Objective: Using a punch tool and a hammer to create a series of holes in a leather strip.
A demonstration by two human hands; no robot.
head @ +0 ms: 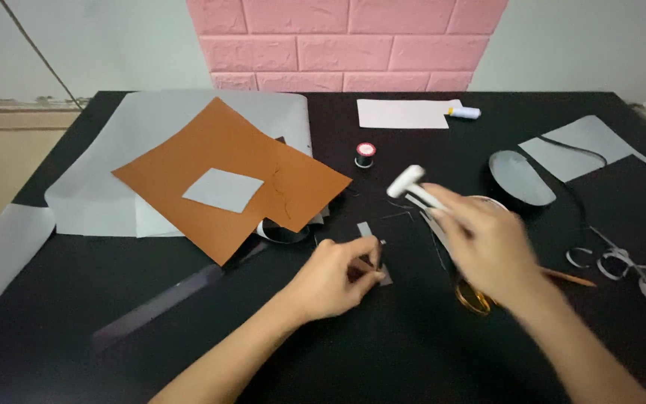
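Down on the black table, a small grey strip lies just in front of the left hand, whose fingers are curled together and pinching the strip's near end against the tabletop. The strip's far end pokes out past the fingertips, pointing away from the person. To the right, the right hand is blurred; its fingers are closed around a small white mallet-like tool, the head of which sticks out up and to the left, above and beside the strip but not touching it. How tightly that hand grips is hard to make out through the blur. Beneath the right wrist, gold-handled scissors are mostly hidden, and a pencil shows only its tip end. Farther out lie an orange sheet with a grey square on it, a spool of black thread, a grey oval piece and curled grey trimmings.
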